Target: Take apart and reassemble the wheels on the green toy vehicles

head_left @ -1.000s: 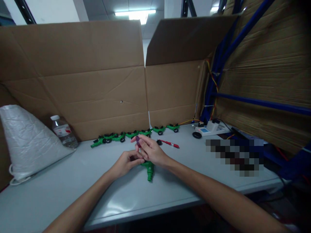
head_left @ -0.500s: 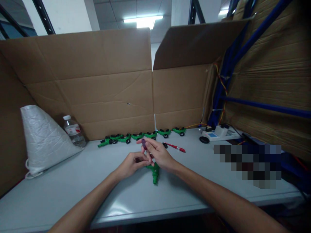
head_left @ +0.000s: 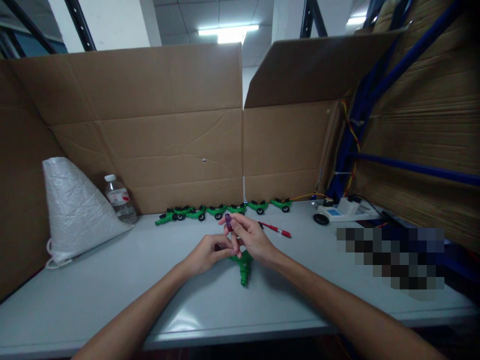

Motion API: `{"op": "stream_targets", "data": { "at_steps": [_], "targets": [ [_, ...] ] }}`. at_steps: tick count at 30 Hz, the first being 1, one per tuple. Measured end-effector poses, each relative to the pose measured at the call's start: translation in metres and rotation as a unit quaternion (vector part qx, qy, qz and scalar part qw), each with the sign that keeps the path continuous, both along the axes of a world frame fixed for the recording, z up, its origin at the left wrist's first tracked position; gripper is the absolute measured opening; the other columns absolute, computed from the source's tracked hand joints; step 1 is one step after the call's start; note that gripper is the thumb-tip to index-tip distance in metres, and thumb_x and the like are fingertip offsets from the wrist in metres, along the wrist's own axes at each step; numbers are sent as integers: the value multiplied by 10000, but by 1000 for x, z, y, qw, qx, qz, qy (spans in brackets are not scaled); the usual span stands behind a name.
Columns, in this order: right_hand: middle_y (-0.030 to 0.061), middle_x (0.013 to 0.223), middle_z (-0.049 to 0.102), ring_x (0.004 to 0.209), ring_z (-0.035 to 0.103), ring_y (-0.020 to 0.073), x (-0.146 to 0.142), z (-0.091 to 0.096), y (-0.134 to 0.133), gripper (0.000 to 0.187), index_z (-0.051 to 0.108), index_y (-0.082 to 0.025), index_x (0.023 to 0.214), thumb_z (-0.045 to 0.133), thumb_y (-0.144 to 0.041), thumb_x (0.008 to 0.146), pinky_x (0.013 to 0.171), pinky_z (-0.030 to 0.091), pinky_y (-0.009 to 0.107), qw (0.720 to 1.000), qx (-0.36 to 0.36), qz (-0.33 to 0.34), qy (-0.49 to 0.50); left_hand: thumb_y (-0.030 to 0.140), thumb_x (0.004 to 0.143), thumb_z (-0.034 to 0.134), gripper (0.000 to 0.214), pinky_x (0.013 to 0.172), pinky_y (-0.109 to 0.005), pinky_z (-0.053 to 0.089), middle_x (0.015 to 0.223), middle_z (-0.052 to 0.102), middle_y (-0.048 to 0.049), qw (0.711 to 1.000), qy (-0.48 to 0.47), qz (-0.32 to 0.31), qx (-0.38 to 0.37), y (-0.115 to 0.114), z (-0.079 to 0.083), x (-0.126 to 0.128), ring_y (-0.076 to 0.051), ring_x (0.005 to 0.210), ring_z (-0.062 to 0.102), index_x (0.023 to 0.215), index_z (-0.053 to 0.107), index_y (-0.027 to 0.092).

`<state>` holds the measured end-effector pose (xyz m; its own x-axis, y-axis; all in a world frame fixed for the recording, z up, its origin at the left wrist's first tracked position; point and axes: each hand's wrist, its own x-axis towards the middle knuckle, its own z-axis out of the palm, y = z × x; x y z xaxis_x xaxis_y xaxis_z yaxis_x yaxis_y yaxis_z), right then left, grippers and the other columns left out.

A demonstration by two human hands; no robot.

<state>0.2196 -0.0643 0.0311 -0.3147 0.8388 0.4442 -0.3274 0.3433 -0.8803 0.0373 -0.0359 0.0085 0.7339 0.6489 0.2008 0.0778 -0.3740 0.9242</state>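
My right hand (head_left: pixel 255 241) is closed, pinching a small purple cylindrical piece (head_left: pixel 228 221) upright between thumb and fingers. Close against it, my left hand (head_left: pixel 208 255) has its thumb and fingertips pressed together by the right fingers; whatever they pinch is too small or hidden to make out. On the table just below both hands lies a green plastic toy part (head_left: pixel 244 272), its upper end partly covered by the fingers.
Several green toy vehicles with black wheels (head_left: pixel 258 207) line the table's back edge. A red pen-like tool (head_left: pixel 279 231) lies right of my hands. At left stand a white bag (head_left: pixel 77 215) and a water bottle (head_left: pixel 120 200); a power strip (head_left: pixel 348 214) sits at right.
The whole view has shifted slightly, with everything appearing a little farther right. Both hands keep nearly the same pose, and the purple piece stays in the right hand.
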Motion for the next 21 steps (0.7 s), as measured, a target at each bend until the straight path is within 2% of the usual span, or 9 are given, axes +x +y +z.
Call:
{"op": "stream_targets", "data": {
  "at_steps": [3, 6, 8, 13, 17, 21],
  "targets": [
    [-4, 945, 676, 425, 567, 49, 0, -2, 0, 385, 550, -213, 1039, 703, -550, 934, 350, 475, 172, 1000, 4, -15, -2, 442, 933, 738, 338, 813, -263, 493, 913, 777, -96, 1000, 2, -4, 13, 1, -1, 1, -181, 852, 690, 904, 769, 107],
    [-60, 829, 653, 387, 545, 49, 0, -3, -1, 431, 479, -237, 1006, 802, -488, 870, 326, 421, 143, 1000, -3, -25, 0, 457, 929, 739, 348, 846, -280, 505, 936, 784, -102, 1000, -1, -6, 10, 1, -2, 1, -198, 890, 703, 931, 780, 112],
    [-76, 790, 623, 376, 529, 47, 0, -2, -2, 430, 469, -243, 1010, 784, -507, 882, 315, 393, 134, 1000, -3, -23, 2, 458, 931, 737, 347, 859, -286, 505, 963, 786, -105, 1000, 0, -5, 8, 1, -3, 0, -204, 910, 704, 957, 786, 115],
    [-3, 938, 628, 440, 553, 48, 1, 0, -2, 404, 582, -216, 1103, 554, -607, 1006, 356, 464, 177, 1000, 5, -7, -11, 441, 943, 727, 332, 808, -261, 483, 954, 777, -99, 1000, 22, 6, 19, 2, -4, -2, -183, 868, 683, 944, 780, 114],
    [9, 951, 663, 449, 550, 49, 0, -3, 1, 385, 601, -209, 1106, 645, -566, 970, 367, 471, 178, 1000, 12, -12, -12, 437, 959, 707, 333, 831, -266, 483, 946, 771, -98, 999, 16, -4, 35, 3, -3, -1, -186, 890, 680, 925, 772, 112],
    [3, 958, 707, 418, 547, 46, 0, -4, 1, 403, 515, -225, 1034, 753, -522, 902, 364, 457, 172, 1000, -1, -27, 0, 455, 960, 699, 358, 842, -279, 497, 945, 772, -106, 999, 17, -3, 38, 3, -3, 0, -195, 892, 687, 923, 777, 108]
  ]
}}
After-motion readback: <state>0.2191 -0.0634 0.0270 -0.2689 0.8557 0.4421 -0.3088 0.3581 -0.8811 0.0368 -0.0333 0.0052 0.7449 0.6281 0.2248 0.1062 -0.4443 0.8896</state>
